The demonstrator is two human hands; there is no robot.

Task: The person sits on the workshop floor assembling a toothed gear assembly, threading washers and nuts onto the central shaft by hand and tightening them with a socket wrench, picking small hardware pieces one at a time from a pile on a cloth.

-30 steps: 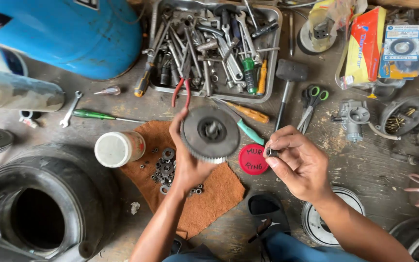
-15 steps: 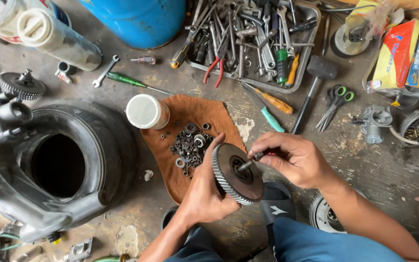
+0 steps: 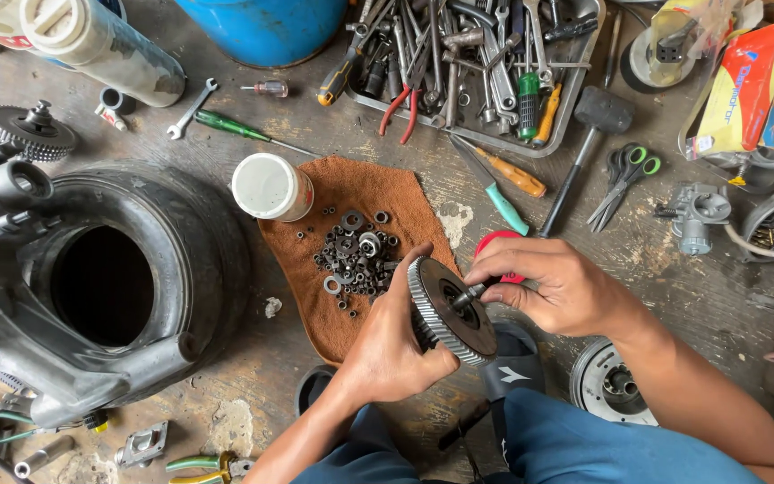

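Steel teeth ring the gear [image 3: 450, 309] that I see near the middle of the view, tilted on edge so its face turns toward the right hand [image 3: 559, 289]. My left hand [image 3: 394, 345] is closed around its near-left rim, thumb up along the toothed edge, which I judge steadies it for work at the hub. The right hand is curled almost shut, its fingertips pinching a short dark shaft [image 3: 470, 293] that sticks out of the gear's centre; whether it is turning or just gripping, I cannot tell. Both hands hang just above the near edge of a brown cloth [image 3: 387, 202] spread on the worn counter [image 3: 315, 143], and a heap of washers and nuts [image 3: 356, 260] sits on it, likely so small parts do not roll off. A white jar [image 3: 270, 186] lies at the cloth's far-left corner. A red lid [image 3: 494, 244] peeks out from behind the right hand. To the left sits a big grey engine casing [image 3: 136, 278] with a round opening. Farther off, a metal tray [image 3: 477, 54] holds pliers, wrenches and screwdrivers, with a mallet [image 3: 584, 143] and scissors [image 3: 624, 179] to its right.
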